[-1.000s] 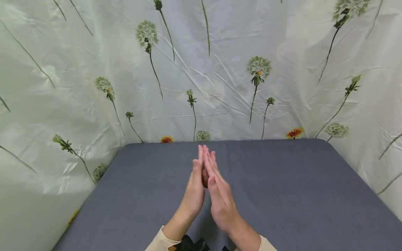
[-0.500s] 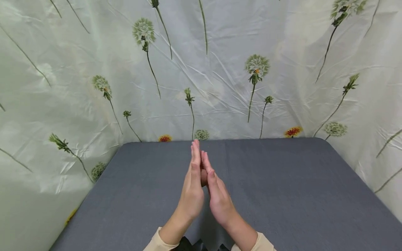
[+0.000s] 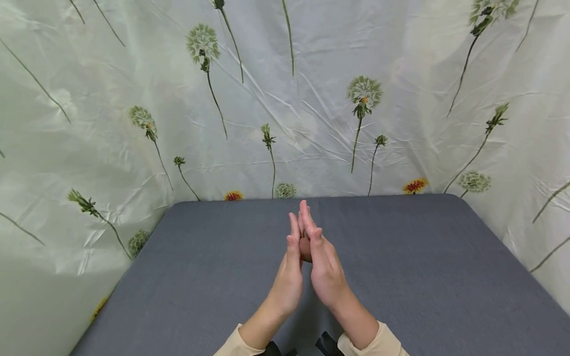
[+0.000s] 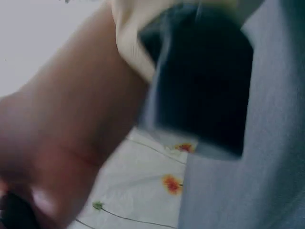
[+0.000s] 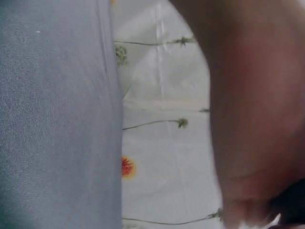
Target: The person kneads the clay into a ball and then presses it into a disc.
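Palms together above the grey cloth-covered table: the left hand and right hand press flat, fingers straight, on a small brown rounded lump sandwiched between them, just below the fingertips. Flowered pale sheet hangs behind.

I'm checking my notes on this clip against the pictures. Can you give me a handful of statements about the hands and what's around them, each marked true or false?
1. The left hand and right hand are pressed palm to palm with straight fingers. True.
2. A small brownish thing shows between the palms. True; what it is cannot be told.
3. The hands rest flat on the table. False; they are held upright above the grey table.
4. The backdrop is plain white. False; the backdrop is printed with dandelions and flowers.
5. Both sleeves are cream-coloured. True.
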The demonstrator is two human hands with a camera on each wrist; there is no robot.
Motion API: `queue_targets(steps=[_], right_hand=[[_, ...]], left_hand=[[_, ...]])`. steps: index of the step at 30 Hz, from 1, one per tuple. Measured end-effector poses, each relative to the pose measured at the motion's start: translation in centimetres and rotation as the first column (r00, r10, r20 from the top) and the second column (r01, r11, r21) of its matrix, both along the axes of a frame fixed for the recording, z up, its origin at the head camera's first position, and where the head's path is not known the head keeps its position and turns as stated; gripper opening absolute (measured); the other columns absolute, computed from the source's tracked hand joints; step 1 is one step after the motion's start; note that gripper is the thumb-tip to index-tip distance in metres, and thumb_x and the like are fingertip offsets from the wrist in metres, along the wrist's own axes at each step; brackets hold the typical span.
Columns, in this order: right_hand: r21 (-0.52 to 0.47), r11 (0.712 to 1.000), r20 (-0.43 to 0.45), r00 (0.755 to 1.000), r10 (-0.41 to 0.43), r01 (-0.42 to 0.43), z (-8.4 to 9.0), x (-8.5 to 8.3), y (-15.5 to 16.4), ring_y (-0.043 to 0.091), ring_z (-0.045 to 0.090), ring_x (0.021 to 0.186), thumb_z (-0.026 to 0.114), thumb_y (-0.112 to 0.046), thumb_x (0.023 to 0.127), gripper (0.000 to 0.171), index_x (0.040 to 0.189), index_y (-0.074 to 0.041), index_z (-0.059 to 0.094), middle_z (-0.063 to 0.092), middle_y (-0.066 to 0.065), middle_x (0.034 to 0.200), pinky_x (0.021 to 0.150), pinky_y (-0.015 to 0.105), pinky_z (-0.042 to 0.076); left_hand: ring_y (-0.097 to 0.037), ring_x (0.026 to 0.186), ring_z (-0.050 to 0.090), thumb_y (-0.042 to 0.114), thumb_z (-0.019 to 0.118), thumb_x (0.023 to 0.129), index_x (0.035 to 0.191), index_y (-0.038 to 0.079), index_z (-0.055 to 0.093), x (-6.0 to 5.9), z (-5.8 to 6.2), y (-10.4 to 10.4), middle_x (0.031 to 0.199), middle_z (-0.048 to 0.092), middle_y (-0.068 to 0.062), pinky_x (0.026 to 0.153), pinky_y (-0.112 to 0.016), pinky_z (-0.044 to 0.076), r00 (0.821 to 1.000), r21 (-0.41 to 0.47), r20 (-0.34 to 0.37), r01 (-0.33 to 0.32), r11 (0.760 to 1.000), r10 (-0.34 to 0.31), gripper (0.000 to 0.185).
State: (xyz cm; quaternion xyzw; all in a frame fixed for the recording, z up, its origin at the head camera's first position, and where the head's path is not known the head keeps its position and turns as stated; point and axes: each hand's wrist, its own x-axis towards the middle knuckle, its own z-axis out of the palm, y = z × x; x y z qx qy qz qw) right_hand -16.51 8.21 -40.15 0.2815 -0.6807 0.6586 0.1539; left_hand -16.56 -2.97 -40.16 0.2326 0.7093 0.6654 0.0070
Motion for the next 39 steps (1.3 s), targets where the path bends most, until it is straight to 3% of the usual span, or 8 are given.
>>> queue_targets(steps=[3, 11, 16, 19, 26, 31, 35, 39], right_hand=[[-0.063, 0.992, 0.072, 0.991, 0.111, -0.107, -0.3, -0.6, 0.0, 0.016, 0.022, 0.164, 0.003, -0.038, 0.119, 0.063, 0.172, -0.006, 0.017, 0.019, 0.009, 0.180, 0.121, 0.012, 0.034], [-0.088, 0.974, 0.099, 0.971, 0.219, -0.211, -1.1, 0.7, -2.0, 0.009, 0.007, 0.167, 0.007, -0.030, 0.120, 0.059, 0.171, -0.003, 0.014, 0.011, 0.008, 0.182, 0.127, 0.010, 0.014], [-0.062, 0.972, 0.099, 0.967, 0.234, -0.229, -0.9, 1.8, -2.5, 0.010, 0.006, 0.168, 0.007, -0.025, 0.120, 0.056, 0.172, -0.006, 0.017, 0.012, -0.003, 0.182, 0.129, 0.011, 0.012], [-0.039, 0.980, 0.048, 0.979, 0.196, -0.194, -0.5, 1.8, -2.1, 0.014, 0.004, 0.169, 0.006, -0.022, 0.119, 0.056, 0.171, -0.006, 0.020, 0.015, -0.001, 0.181, 0.130, 0.014, 0.009], [-0.019, 0.998, 0.038, 0.997, 0.064, -0.063, -0.1, -0.3, 0.2, 0.017, 0.010, 0.168, 0.005, -0.034, 0.120, 0.060, 0.171, -0.008, 0.021, 0.019, 0.003, 0.180, 0.127, 0.010, 0.016], [-0.085, 0.994, 0.091, 0.993, 0.081, -0.073, -1.4, -0.9, -0.1, 0.026, 0.014, 0.167, 0.005, -0.034, 0.120, 0.063, 0.170, 0.001, 0.016, 0.018, 0.013, 0.180, 0.125, 0.008, 0.019], [-0.039, 0.985, 0.122, 0.977, 0.174, -0.170, -2.0, 0.8, -2.1, 0.022, 0.003, 0.168, 0.009, -0.028, 0.120, 0.057, 0.172, -0.007, 0.003, 0.005, 0.004, 0.182, 0.126, 0.009, 0.011], [-0.001, 0.985, 0.090, 0.981, 0.172, -0.172, -1.7, 2.0, -2.8, 0.014, -0.003, 0.169, 0.014, -0.021, 0.120, 0.055, 0.174, -0.017, 0.003, 0.000, -0.005, 0.182, 0.129, 0.011, 0.006]], left_hand=[[-0.023, 0.168, -0.015, 0.065, -0.008, 0.109, 0.172, 0.021, -0.012, 0.5, 0.7, 0.0, 0.180, -0.014, 0.007, 0.132, -0.066, -0.008, 1.000, 0.021, -0.007, -0.004, 1.000, 0.004, 0.076], [-0.014, 0.168, 0.007, 0.074, -0.004, 0.105, 0.173, 0.028, -0.002, -0.4, 2.6, -2.2, 0.180, 0.005, 0.019, 0.136, -0.056, 0.006, 0.991, 0.128, 0.029, -0.135, 0.983, 0.132, 0.082], [-0.023, 0.168, 0.016, 0.075, 0.000, 0.106, 0.173, 0.030, -0.002, -1.6, 2.1, -3.6, 0.180, 0.010, 0.017, 0.135, -0.058, 0.015, 0.976, 0.134, 0.089, -0.209, 0.969, 0.199, 0.081], [-0.026, 0.167, 0.021, 0.073, 0.001, 0.107, 0.173, 0.029, -0.002, -1.8, 1.3, -3.2, 0.181, 0.011, 0.012, 0.133, -0.061, 0.019, 0.977, 0.090, 0.102, -0.195, 0.977, 0.185, 0.080], [-0.026, 0.169, 0.000, 0.045, 0.002, 0.118, 0.172, 0.023, -0.007, 0.4, -0.2, 0.3, 0.182, -0.004, 0.004, 0.133, -0.065, 0.003, 0.996, -0.046, -0.028, -0.088, 0.995, 0.087, 0.060], [-0.026, 0.169, -0.011, 0.042, 0.000, 0.118, 0.173, 0.023, -0.005, 1.4, 0.5, 0.3, 0.181, -0.010, 0.005, 0.131, -0.069, -0.004, 0.984, -0.081, -0.133, -0.126, 0.989, 0.115, 0.059], [-0.020, 0.169, -0.001, 0.059, -0.003, 0.113, 0.173, 0.027, -0.001, 0.3, 1.8, -1.4, 0.180, -0.003, 0.015, 0.133, -0.062, 0.005, 0.974, 0.016, -0.043, -0.221, 0.975, 0.222, 0.068], [-0.022, 0.169, 0.006, 0.068, -0.001, 0.110, 0.173, 0.027, -0.005, -0.8, 2.1, -2.2, 0.181, -0.003, 0.014, 0.135, -0.058, 0.011, 0.982, 0.085, 0.064, -0.182, 0.980, 0.177, 0.075]])
